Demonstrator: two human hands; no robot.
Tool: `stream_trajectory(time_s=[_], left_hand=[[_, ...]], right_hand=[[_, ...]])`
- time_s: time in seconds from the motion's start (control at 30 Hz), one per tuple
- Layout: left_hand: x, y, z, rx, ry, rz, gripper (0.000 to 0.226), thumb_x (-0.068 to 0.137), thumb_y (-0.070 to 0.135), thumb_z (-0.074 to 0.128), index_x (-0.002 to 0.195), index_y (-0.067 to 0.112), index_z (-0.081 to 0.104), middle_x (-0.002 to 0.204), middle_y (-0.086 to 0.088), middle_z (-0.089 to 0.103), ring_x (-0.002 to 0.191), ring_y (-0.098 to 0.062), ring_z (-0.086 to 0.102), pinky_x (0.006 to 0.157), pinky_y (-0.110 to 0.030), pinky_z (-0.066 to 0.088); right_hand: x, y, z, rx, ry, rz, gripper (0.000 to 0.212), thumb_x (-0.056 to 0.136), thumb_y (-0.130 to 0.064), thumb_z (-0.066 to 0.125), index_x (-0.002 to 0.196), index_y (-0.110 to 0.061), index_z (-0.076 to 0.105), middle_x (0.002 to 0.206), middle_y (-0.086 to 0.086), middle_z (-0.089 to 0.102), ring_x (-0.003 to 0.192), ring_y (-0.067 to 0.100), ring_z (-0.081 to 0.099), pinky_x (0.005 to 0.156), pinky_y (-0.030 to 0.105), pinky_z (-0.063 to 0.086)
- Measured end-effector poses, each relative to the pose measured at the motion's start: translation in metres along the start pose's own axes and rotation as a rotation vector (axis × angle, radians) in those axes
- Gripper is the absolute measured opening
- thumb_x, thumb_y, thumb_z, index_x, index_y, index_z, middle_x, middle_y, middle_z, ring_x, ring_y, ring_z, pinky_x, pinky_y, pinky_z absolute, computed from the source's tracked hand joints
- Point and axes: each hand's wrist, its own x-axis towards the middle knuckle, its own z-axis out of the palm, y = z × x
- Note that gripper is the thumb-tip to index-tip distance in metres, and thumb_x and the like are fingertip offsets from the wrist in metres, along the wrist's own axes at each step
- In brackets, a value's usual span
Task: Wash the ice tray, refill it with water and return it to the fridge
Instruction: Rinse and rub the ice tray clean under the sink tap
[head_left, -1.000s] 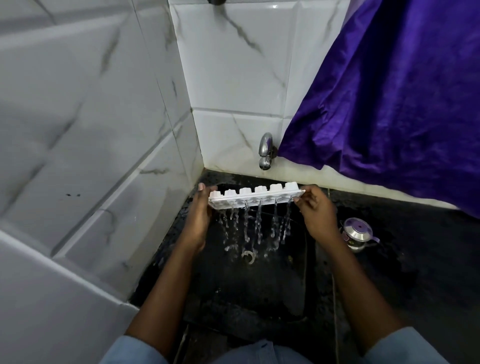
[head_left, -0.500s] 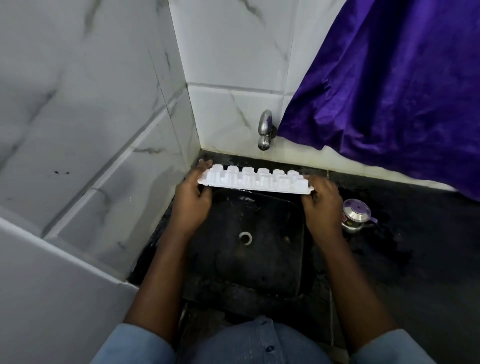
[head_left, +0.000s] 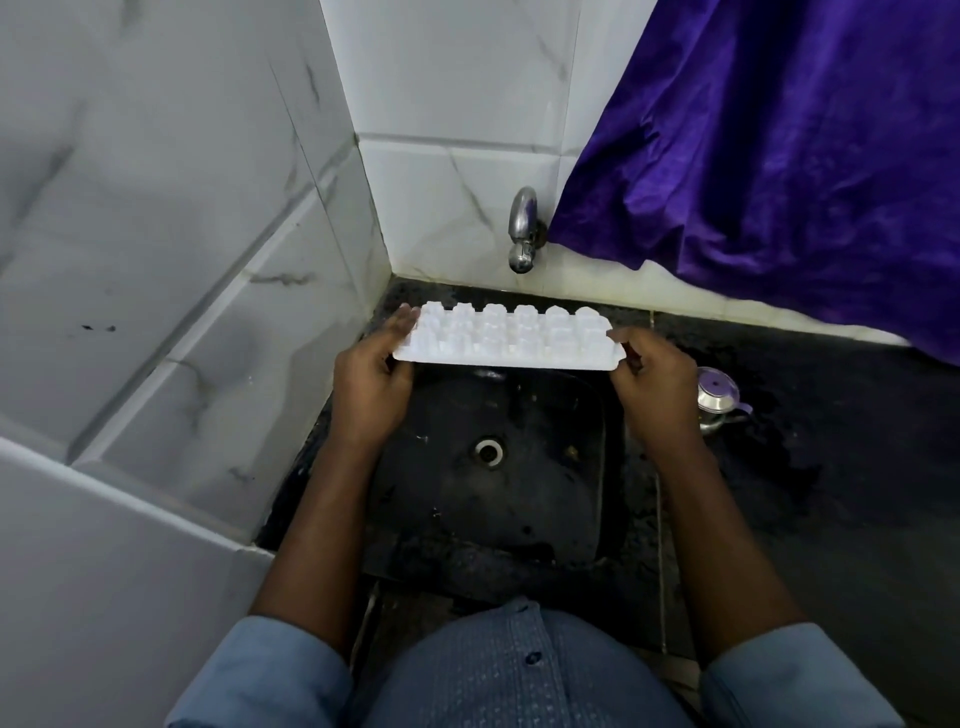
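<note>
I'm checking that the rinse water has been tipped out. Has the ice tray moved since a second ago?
Yes. The ice tray has turned from on edge, pouring water, to nearly flat with its bumps up, held under the tap above the sink.

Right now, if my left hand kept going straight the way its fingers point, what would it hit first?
Probably the tiled back wall. The left hand, gripping the ice tray, points up and away over the sink; nothing else appears in that line, though depth is unclear.
</note>
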Motion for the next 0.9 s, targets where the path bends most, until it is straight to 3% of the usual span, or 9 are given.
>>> stream_trajectory(time_s=[0.07, 0.2, 0.3, 0.4, 0.5, 0.6, 0.7, 0.8, 0.9], left_hand=[[0.002, -0.002, 0.001, 0.035, -0.010, 0.002, 0.053, 0.089, -0.010, 0.064, 0.136, 0.013, 0.070, 0.149, -0.008, 0.060, 0.141, -0.011, 0.053, 0.116, -0.018, 0.040], [0.005, -0.003, 0.002, 0.088, -0.027, 0.004, 0.050, 0.089, -0.005, 0.063, 0.135, 0.012, 0.071, 0.153, -0.009, 0.057, 0.143, -0.019, 0.053, 0.116, -0.043, 0.047], [0.001, 0.001, 0.006, 0.067, 0.057, 0.015, 0.049, 0.089, -0.004, 0.062, 0.133, 0.012, 0.072, 0.154, -0.009, 0.055, 0.141, -0.021, 0.055, 0.111, -0.044, 0.051], [0.007, 0.000, 0.008, 0.120, 0.002, 0.017, 0.042, 0.089, -0.003, 0.066, 0.127, 0.012, 0.075, 0.157, -0.009, 0.051, 0.141, -0.023, 0.054, 0.113, -0.045, 0.049], [0.006, 0.000, 0.010, 0.123, 0.073, 0.071, 0.037, 0.093, 0.003, 0.070, 0.127, 0.015, 0.076, 0.164, 0.003, 0.037, 0.142, -0.024, 0.053, 0.113, -0.038, 0.048], [0.011, 0.003, 0.011, 0.123, 0.092, 0.076, 0.033, 0.091, 0.004, 0.070, 0.121, 0.013, 0.078, 0.161, -0.001, 0.045, 0.134, -0.026, 0.061, 0.103, -0.047, 0.055], [0.012, 0.005, 0.013, 0.136, 0.132, 0.138, 0.029, 0.093, 0.011, 0.068, 0.119, 0.016, 0.079, 0.160, -0.008, 0.047, 0.131, -0.031, 0.061, 0.100, -0.049, 0.056], [0.016, 0.004, 0.016, 0.136, 0.100, 0.093, 0.030, 0.090, 0.007, 0.067, 0.117, 0.013, 0.080, 0.156, -0.009, 0.053, 0.125, -0.030, 0.066, 0.096, -0.049, 0.058], [0.007, 0.008, 0.019, 0.141, 0.089, 0.098, 0.036, 0.086, 0.006, 0.066, 0.118, 0.012, 0.080, 0.149, -0.009, 0.061, 0.120, -0.028, 0.069, 0.095, -0.044, 0.058]], right_hand=[[0.003, 0.000, 0.000, -0.004, 0.019, 0.004, 0.026, 0.090, 0.002, 0.066, 0.112, -0.010, 0.075, 0.103, 0.003, 0.076, 0.089, 0.021, 0.069, 0.080, 0.033, 0.053], [0.005, -0.006, -0.001, -0.035, 0.045, -0.021, 0.030, 0.087, 0.005, 0.066, 0.113, -0.008, 0.075, 0.105, 0.006, 0.075, 0.092, 0.022, 0.069, 0.081, 0.031, 0.051], [0.006, -0.007, -0.001, -0.061, 0.088, -0.035, 0.034, 0.085, 0.008, 0.065, 0.115, -0.006, 0.074, 0.108, 0.010, 0.075, 0.096, 0.023, 0.067, 0.082, 0.030, 0.049], [0.008, -0.005, -0.003, -0.064, 0.053, -0.047, 0.029, 0.087, 0.006, 0.066, 0.113, -0.005, 0.075, 0.106, 0.010, 0.075, 0.094, 0.025, 0.069, 0.079, 0.031, 0.050], [0.007, -0.002, -0.005, -0.056, 0.107, -0.062, 0.033, 0.086, 0.009, 0.066, 0.115, -0.004, 0.074, 0.109, 0.009, 0.075, 0.096, 0.017, 0.066, 0.083, 0.031, 0.051], [0.008, 0.002, -0.005, -0.053, 0.047, -0.063, 0.028, 0.087, 0.007, 0.067, 0.112, -0.003, 0.076, 0.105, 0.011, 0.076, 0.094, 0.025, 0.069, 0.083, 0.040, 0.056], [0.006, 0.002, -0.007, -0.053, 0.094, -0.075, 0.036, 0.084, 0.012, 0.061, 0.114, -0.001, 0.075, 0.112, 0.012, 0.075, 0.102, 0.022, 0.067, 0.091, 0.032, 0.052], [0.008, 0.006, -0.011, -0.084, 0.026, -0.084, 0.031, 0.085, 0.008, 0.064, 0.111, -0.002, 0.076, 0.106, 0.012, 0.075, 0.096, 0.026, 0.070, 0.083, 0.022, 0.046], [0.007, 0.009, -0.014, -0.082, 0.050, -0.062, 0.032, 0.086, 0.007, 0.065, 0.115, -0.002, 0.076, 0.109, 0.013, 0.076, 0.098, 0.024, 0.069, 0.085, 0.022, 0.047]])
